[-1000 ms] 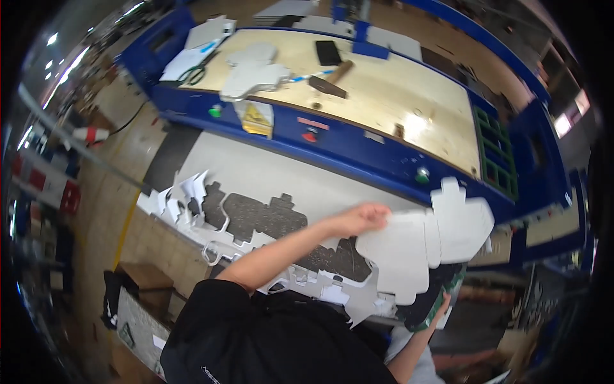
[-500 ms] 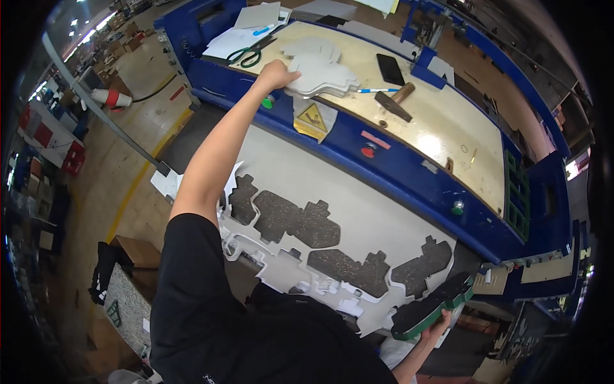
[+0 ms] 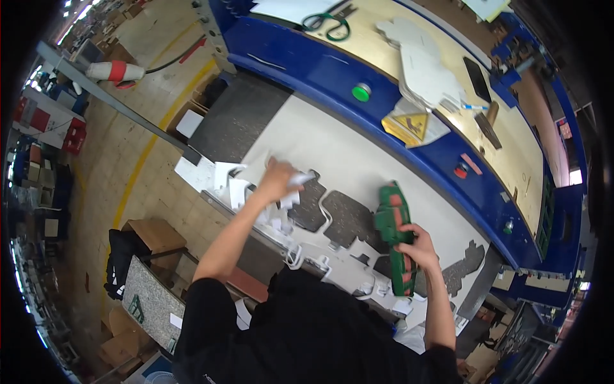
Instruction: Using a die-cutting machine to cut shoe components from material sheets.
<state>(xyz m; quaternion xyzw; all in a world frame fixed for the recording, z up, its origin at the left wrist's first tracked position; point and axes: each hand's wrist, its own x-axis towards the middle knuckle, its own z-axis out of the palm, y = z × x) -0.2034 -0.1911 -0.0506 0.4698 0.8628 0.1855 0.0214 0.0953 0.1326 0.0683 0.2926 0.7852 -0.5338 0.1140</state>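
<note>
My right hand [image 3: 419, 248] grips a green cutting die [image 3: 401, 240] with orange-pink foam pieces in its face, holding it on edge above the sheet. Below lies a large pale sheet [image 3: 345, 153] with several shaped cutouts that show a dark speckled surface [image 3: 348, 216]. Over the sheet's left part is my left hand [image 3: 278, 180], smeared by motion, its fingers closed on a small white scrap [image 3: 302, 179]. More white offcuts [image 3: 240, 191] lie beside and below that hand. Up on the machine's bed rests a stack of pale cut shapes [image 3: 425, 70], apart from both hands.
The blue machine beam [image 3: 307, 61] crosses behind the sheet, with a green button [image 3: 361, 92] and a red button [image 3: 460, 169]. Scissors [image 3: 327, 27], a hammer [image 3: 489, 125] and a phone [image 3: 476, 78] lie on its bed. A grey post [image 3: 115, 99] slants at the left.
My left hand has left the stack on the bed and come down to the sheet's scraps. My right hand has brought the die inward over the sheet and turned it. The view has shifted.
</note>
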